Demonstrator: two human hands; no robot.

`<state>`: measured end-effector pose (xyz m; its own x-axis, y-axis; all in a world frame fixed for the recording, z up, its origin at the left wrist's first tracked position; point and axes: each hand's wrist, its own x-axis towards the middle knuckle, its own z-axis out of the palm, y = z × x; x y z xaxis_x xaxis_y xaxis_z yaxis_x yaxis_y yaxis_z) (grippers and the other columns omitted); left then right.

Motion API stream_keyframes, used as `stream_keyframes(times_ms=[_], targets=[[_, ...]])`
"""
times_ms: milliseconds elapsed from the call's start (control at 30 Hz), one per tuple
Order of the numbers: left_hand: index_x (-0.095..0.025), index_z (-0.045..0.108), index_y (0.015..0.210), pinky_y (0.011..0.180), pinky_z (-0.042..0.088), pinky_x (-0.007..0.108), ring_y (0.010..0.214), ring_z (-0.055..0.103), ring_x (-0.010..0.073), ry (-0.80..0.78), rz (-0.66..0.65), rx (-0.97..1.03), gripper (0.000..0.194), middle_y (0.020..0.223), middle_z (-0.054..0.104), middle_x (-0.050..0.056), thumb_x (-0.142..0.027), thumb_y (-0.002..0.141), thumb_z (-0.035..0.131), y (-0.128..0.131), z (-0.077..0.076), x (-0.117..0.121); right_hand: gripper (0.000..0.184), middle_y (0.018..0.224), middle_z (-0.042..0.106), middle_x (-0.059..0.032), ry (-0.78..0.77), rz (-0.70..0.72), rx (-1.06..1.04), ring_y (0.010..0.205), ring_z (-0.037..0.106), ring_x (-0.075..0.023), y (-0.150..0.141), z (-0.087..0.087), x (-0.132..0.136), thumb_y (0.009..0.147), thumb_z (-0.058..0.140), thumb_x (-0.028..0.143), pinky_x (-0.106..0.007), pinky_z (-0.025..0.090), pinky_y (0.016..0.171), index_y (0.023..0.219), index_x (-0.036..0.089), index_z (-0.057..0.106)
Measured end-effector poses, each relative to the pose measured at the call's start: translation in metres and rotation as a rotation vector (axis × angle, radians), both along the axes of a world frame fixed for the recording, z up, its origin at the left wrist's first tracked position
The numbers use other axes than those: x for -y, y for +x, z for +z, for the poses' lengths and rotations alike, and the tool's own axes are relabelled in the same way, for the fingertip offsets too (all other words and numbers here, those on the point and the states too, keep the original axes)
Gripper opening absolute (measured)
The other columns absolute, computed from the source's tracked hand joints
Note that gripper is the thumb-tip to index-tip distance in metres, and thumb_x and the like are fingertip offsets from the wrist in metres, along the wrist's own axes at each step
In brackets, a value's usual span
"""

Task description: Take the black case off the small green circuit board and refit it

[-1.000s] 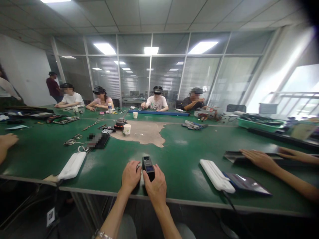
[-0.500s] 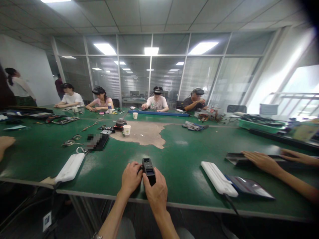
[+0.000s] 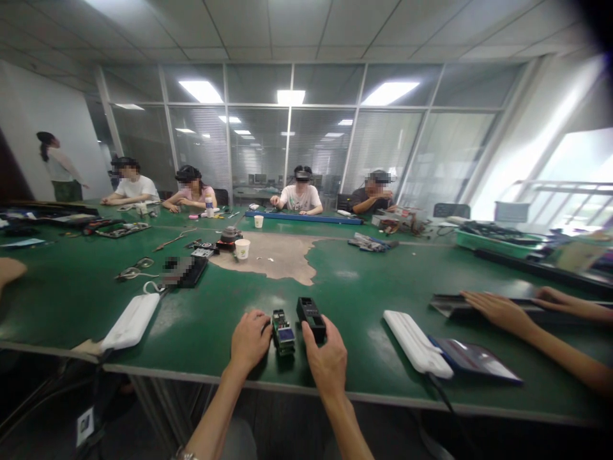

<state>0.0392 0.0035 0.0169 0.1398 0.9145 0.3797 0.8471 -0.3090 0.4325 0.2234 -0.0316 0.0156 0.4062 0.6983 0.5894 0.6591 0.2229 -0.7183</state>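
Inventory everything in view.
Table: 1, green, across view
Board: 1, green, near centre
Case: 1, black, right of board
Packs: 2, white, left and right
Packet: 1, dark, beside right pack
Strip: 1, dark, right
Cups: 2, white, mid-table
Patch: 1, brown, under nearer cup
Glasses: 1, colour unclear, left
Bar: 1, blue, far side
Basket: 1, green, right
Other items: several, mixed, around table
People: 5, mixed clothing, beyond table
Co-workers' hands: 3, bare, right and left edge
Left hand: 1, bare, beside board
Right hand: 1, bare, gripping case

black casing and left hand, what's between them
In the head view, a green circuit board assembly sits between the left hand and the black casing.
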Motion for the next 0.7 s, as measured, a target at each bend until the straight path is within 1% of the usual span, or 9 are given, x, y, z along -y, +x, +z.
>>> stream_keyframes(times_ms=[133,300,400,500,600,700], targets=[[-0.026,0.069,0.101,0.092,0.041,0.03,0.101,0.053,0.0176,-0.002,-0.005,-0.002,0.03,0.111,0.061,0.004,-0.037,0.092,0.042,-0.001,0.0,0.0,0.056,0.121,0.06,-0.0208,-0.042,-0.004,0.071,0.112,0.055,-0.0297,0.005,-0.016,-0.001,0.084,0.053,0.055,-0.045,0.04,0.1,0.116,0.009,0.06],[-0.025,0.069,0.101,0.093,0.041,0.03,0.102,0.053,0.0178,-0.006,-0.008,-0.005,0.031,0.112,0.061,0.005,-0.037,0.092,0.042,-0.001,0.001,0.001,0.056,0.125,0.056,-0.0239,-0.038,-0.045,0.158,0.118,0.051,-0.0318,0.004,-0.024,0.0,0.084,0.053,0.053,-0.046,0.038,0.101,0.114,0.006,0.06],[-0.025,0.069,0.101,0.093,0.041,0.03,0.102,0.053,0.0177,-0.003,-0.011,-0.002,0.031,0.112,0.061,0.005,-0.036,0.092,0.042,0.0,0.001,0.0,0.064,0.129,0.053,-0.0254,-0.034,-0.061,0.192,0.121,0.049,-0.0331,0.003,-0.027,0.0,0.082,0.054,0.053,-0.047,0.038,0.102,0.123,0.003,0.054],[-0.025,0.07,0.101,0.093,0.041,0.03,0.102,0.053,0.0176,-0.01,-0.01,0.001,0.031,0.112,0.061,0.005,-0.036,0.092,0.042,0.0,0.001,0.0,0.073,0.132,0.05,-0.0242,-0.043,-0.062,0.204,0.121,0.048,-0.0333,0.003,-0.026,0.0,0.081,0.056,0.054,-0.046,0.038,0.101,0.132,0.003,0.045],[-0.025,0.069,0.102,0.093,0.041,0.03,0.102,0.053,0.0176,-0.016,-0.006,0.0,0.031,0.113,0.061,0.005,-0.036,0.092,0.042,0.0,0.001,0.001,0.074,0.132,0.051,-0.0218,-0.065,-0.058,0.203,0.119,0.049,-0.0322,0.002,-0.024,0.001,0.081,0.056,0.054,-0.044,0.039,0.1,0.135,0.005,0.043],[-0.026,0.069,0.104,0.094,0.04,0.031,0.103,0.052,0.0179,-0.013,-0.011,-0.01,0.03,0.114,0.06,0.004,-0.036,0.092,0.043,0.0,0.002,0.001,0.072,0.127,0.056,-0.0197,-0.095,-0.055,0.197,0.116,0.052,-0.0303,0.003,-0.023,0.001,0.082,0.055,0.053,-0.042,0.041,0.098,0.136,0.006,0.043]])
